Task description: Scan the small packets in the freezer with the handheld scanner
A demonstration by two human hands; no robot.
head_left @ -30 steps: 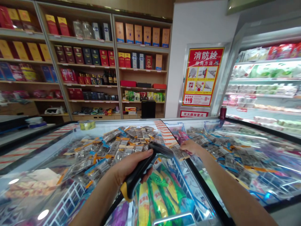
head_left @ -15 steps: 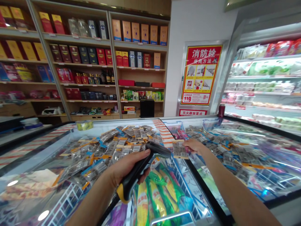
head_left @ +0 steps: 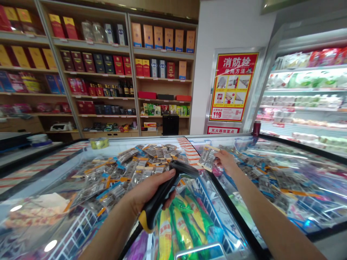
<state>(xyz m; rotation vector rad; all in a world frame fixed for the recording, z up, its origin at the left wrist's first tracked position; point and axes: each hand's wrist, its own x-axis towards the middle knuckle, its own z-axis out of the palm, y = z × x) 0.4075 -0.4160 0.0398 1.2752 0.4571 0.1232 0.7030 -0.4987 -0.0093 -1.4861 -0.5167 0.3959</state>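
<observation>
My left hand (head_left: 155,189) is wrapped round the handle of a black and yellow barcode scanner (head_left: 162,193), whose head points right. A cord runs down from its yellow end. My right hand (head_left: 225,161) pinches the right edge of a small clear packet (head_left: 208,157) with pale strips along its top and bottom. The packet hangs tilted above the freezer's dark divider, just beyond the scanner head. Similar packets with orange and blue edges lie in a heap (head_left: 146,162) on the glass left of it, and more packets (head_left: 265,177) are spread on the right side.
Below my hands, bagged corn (head_left: 180,224) fills a white wire basket (head_left: 78,224) area under the freezer glass. A roll of yellow tape (head_left: 99,143) stands at the far left rim. Shelves of boxed goods (head_left: 97,63) and a lit refrigerated case (head_left: 306,97) stand behind.
My right hand has lifted the packet slightly and tilted it, moving it up and a little away. The scanner stays nearly in place in my left hand.
</observation>
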